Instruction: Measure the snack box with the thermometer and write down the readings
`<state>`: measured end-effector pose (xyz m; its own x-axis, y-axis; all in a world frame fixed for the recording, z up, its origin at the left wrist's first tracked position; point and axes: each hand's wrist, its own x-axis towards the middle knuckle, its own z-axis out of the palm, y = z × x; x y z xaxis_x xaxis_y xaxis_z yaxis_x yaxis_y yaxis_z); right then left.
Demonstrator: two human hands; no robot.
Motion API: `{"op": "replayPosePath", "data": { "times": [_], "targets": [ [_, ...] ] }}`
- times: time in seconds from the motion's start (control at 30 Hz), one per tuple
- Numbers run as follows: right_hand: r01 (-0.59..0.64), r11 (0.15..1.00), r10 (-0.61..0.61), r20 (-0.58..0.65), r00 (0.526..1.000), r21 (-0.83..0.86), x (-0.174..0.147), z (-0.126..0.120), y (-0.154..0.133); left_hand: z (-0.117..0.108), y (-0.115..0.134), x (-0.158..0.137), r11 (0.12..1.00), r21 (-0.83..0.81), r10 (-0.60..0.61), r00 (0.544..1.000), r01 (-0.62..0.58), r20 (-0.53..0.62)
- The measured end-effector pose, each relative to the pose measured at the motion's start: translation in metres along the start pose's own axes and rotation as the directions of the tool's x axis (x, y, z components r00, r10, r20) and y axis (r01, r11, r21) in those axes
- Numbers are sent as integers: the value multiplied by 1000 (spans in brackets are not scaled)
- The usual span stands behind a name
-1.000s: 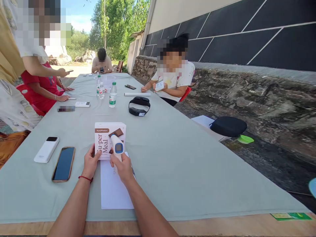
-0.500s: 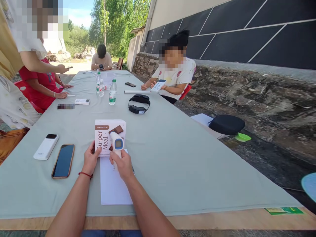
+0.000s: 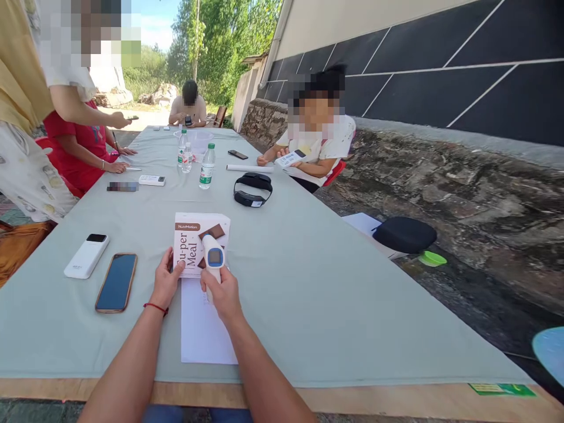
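Note:
My left hand grips the lower left edge of a white and brown box marked "NutriMotion Su-per Meal", its thumb on the front face. The box stands upright on the table. Wrapped round the handle of a white infrared thermometer with a blue-framed screen is my right hand. The thermometer's head is in front of the box's right half; whether the two touch I cannot tell. Beneath my hands lies a white sheet of paper, partly covered by my right hand and forearm.
To the left lie a phone and a white power bank. Beyond the box are a black headset and several water bottles, the nearest a green-capped bottle. Several people are around the grey-green covered table, one holding a white device.
The whole view has shifted slightly. My hands still hold the box and the thermometer in nearly the same places. The person at the right has tilted the white device.

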<state>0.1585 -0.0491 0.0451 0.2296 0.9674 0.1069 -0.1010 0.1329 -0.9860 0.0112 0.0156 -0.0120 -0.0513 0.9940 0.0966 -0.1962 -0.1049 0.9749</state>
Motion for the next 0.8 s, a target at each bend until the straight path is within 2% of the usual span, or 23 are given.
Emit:
{"op": "replayPosePath", "data": {
  "times": [0.4, 0.8],
  "targets": [
    [-7, 1000, 7, 5, 1000, -16, -14, 2, -17, 0, 1, 1, 1000, 2, 2, 1000, -2, 17],
    [-111, 994, 111, 24, 994, 6, -81, 6, -37, 3, 1, 1, 1000, 14, 4, 1000, -5, 25]
  ]
}}
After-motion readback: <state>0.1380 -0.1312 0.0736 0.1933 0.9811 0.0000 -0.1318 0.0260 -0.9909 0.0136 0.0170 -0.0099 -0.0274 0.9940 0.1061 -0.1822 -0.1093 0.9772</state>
